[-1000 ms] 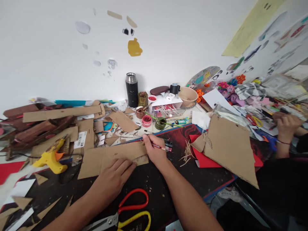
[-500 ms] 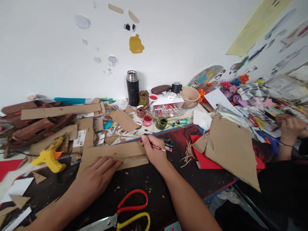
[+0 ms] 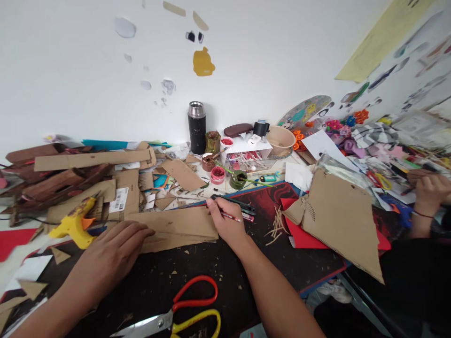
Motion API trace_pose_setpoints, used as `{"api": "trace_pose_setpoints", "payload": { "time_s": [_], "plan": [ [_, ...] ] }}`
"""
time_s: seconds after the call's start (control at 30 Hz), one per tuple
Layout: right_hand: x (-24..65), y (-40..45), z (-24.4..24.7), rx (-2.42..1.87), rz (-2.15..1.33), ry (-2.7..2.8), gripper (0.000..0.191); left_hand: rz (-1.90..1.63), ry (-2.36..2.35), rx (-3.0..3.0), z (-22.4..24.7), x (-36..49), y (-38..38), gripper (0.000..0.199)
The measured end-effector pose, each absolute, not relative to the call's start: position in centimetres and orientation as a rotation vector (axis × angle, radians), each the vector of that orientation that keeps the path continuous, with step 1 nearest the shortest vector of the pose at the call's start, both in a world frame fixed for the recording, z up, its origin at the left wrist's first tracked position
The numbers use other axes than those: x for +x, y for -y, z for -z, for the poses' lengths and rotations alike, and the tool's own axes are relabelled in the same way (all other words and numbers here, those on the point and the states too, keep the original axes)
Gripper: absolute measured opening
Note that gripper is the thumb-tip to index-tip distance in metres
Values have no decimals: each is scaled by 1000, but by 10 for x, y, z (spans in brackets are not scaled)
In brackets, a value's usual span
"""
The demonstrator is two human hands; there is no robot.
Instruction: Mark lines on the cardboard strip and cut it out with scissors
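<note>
A long strip of brown cardboard [image 3: 186,223] lies on the dark mat, with another piece showing under its front edge. My left hand [image 3: 118,246] rests on the strip's left end, palm down, fingers close together and reaching over the cardboard; its fingertips are partly hidden. At the strip's right end is my right hand [image 3: 227,218], its fingers closed round a red pencil [image 3: 230,216]. Scissors [image 3: 169,317] with one red and one yellow handle lie near the front edge of the view.
A yellow glue gun [image 3: 75,225] lies at the left beside cardboard scraps. Paint pots [image 3: 217,175] and a black flask [image 3: 197,129] stand at the back. Right of the mat are a large cardboard piece [image 3: 340,216] and another person's hand [image 3: 428,192].
My left hand has slid left along the cardboard. The upper strip now covers more of the lower piece. My right hand has barely moved.
</note>
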State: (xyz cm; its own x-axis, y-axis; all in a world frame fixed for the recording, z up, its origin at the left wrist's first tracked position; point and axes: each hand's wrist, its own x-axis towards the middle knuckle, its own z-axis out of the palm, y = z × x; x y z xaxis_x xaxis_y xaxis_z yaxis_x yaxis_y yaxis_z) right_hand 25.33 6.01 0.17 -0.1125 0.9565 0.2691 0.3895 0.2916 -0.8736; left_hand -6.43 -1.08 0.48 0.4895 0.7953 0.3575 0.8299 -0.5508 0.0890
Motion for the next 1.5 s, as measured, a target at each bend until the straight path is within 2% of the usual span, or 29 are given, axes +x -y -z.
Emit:
{"api": "trace_pose_setpoints", "payload": {
  "time_s": [0.37,0.8,1.03,1.5],
  "plan": [
    [253,-61,5,-1260,-809,1663,55,583,1436,-2673,10,-59,19,36],
    [254,-71,4,-1279,-1152,1181,65,616,1478,-2667,15,-51,24,38],
    [253,-71,4,-1285,-1170,1207,66,616,1530,-2782,11,-59,11,22],
    [253,-67,16,-1292,-1136,1309,61,613,1554,-2824,16,-61,5,30]
  ]
}}
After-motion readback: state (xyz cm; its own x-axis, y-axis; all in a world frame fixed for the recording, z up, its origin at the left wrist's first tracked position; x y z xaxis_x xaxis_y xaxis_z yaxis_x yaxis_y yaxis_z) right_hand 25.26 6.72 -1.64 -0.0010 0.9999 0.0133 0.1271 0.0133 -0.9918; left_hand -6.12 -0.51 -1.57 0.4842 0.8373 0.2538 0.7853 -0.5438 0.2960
